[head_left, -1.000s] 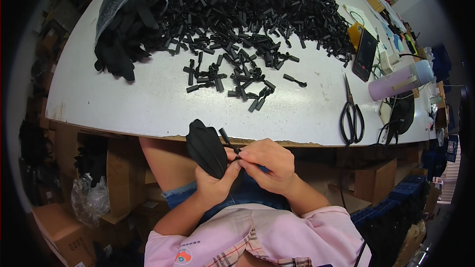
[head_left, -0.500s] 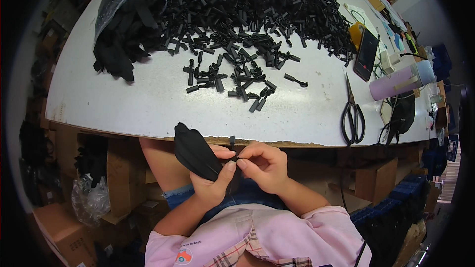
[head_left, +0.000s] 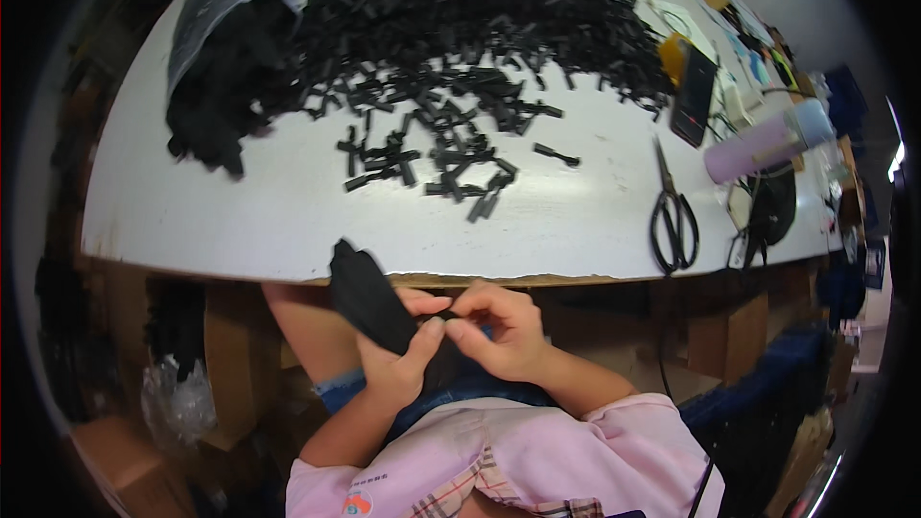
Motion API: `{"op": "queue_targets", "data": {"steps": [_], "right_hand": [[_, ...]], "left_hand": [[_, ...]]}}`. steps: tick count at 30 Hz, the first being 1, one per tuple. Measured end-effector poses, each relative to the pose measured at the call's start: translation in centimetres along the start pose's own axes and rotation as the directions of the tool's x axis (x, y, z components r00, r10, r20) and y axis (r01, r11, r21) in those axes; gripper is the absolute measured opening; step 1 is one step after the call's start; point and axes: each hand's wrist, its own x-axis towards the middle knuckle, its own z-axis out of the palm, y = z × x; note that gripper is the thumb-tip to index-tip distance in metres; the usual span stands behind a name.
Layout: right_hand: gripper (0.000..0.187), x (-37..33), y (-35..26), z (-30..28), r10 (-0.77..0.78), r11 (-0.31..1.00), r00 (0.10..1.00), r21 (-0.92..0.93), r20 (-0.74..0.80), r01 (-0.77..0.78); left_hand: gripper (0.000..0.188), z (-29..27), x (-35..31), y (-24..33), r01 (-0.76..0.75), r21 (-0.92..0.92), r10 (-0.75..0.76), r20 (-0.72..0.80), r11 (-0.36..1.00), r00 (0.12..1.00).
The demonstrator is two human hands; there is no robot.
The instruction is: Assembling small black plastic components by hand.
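Note:
Above my lap, just off the table's near edge, both hands meet fingertip to fingertip. My left hand (head_left: 395,367) is closed on a bundle of flat black fabric strips (head_left: 367,293), whose rounded ends fan up toward the table. A small black piece (head_left: 442,315) shows between the fingertips of both hands; its shape is mostly covered. My right hand (head_left: 508,334) pinches at it, thumb against forefinger. On the table lie many loose black tabs with short looped cords (head_left: 470,168), like zipper pulls, spilling from a large heap (head_left: 460,14).
The white table (head_left: 288,230) has a worn front edge. A clear plastic bag of black fabric pieces (head_left: 230,77) lies at the far left. Black-handled scissors (head_left: 674,230), a phone (head_left: 694,101) and a lilac bottle (head_left: 758,153) are at the right. Cardboard boxes (head_left: 729,338) stand below.
My hands and the fabric have shifted slightly left. A dark tab that stuck up above my fingertips is no longer visible there. The table's contents appear shifted left and blurred as the view moves.

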Motion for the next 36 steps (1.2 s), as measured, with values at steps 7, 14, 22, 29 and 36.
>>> {"op": "queue_targets", "data": {"steps": [7, 14, 22, 29, 36], "right_hand": [[0.008, 0.1, 0.4, -0.7, 0.012, 0.989, 0.986, 0.141, 0.168, -0.036], [0.008, -0.4, 0.1, -0.3, -0.022, 0.997, 0.996, 0.072, 0.087, 0.016], [0.012, 0.4, 0.1, 0.1, -0.440, 0.838, 0.897, -0.337, 0.046, 0.428], [0.013, 0.8, 0.2, 0.6, -0.448, 0.834, 0.891, -0.325, 0.073, 0.446], [0.008, 0.9, -1.5, 0.3, -0.108, 0.977, 0.991, -0.175, 0.081, 0.121]], "left_hand": [[0.016, 0.1, -0.2, 0.5, -0.103, 0.120, 0.100, 0.036, 0.987, 0.994], [0.018, 0.0, -0.2, 1.1, -0.028, 0.053, 0.023, 0.078, 0.998, 0.997], [0.016, -0.1, 0.0, 2.0, 0.110, -0.032, -0.111, -0.005, 0.993, 0.994], [0.014, -1.0, -0.1, 1.6, 0.032, -0.060, -0.030, 0.033, 0.998, 0.999], [0.006, -1.2, -0.6, 1.2, -0.057, 0.035, 0.055, 0.057, 0.998, 0.997]]}}
